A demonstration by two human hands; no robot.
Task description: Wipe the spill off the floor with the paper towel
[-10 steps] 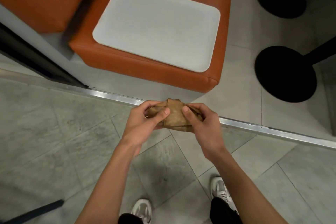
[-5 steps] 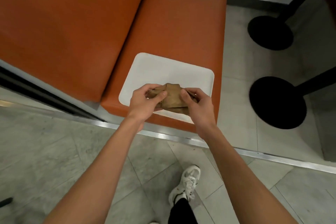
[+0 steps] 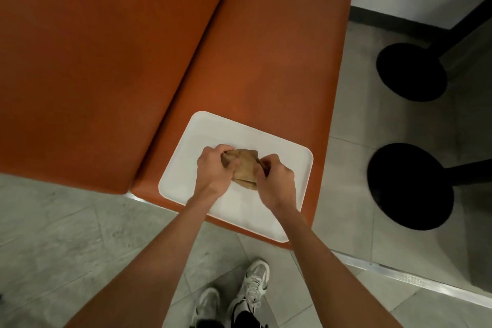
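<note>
Seen from my remote station, the left hand (image 3: 213,168) and right hand (image 3: 277,181) both grip a crumpled brown paper towel (image 3: 246,165), fingers curled round its two ends, with the wad bunched between them. The towel sits over the middle of a white tray (image 3: 181,173) that lies on the near end of an orange bench seat (image 3: 266,61); I cannot tell whether it touches the tray. A second orange cushion (image 3: 93,61) spreads to the left. On the grey tiled floor (image 3: 66,234) at near centre stand two white sneakers (image 3: 253,282). To the right, two black round stool bases (image 3: 411,72) rest beyond a metal floor strip (image 3: 399,271).
</note>
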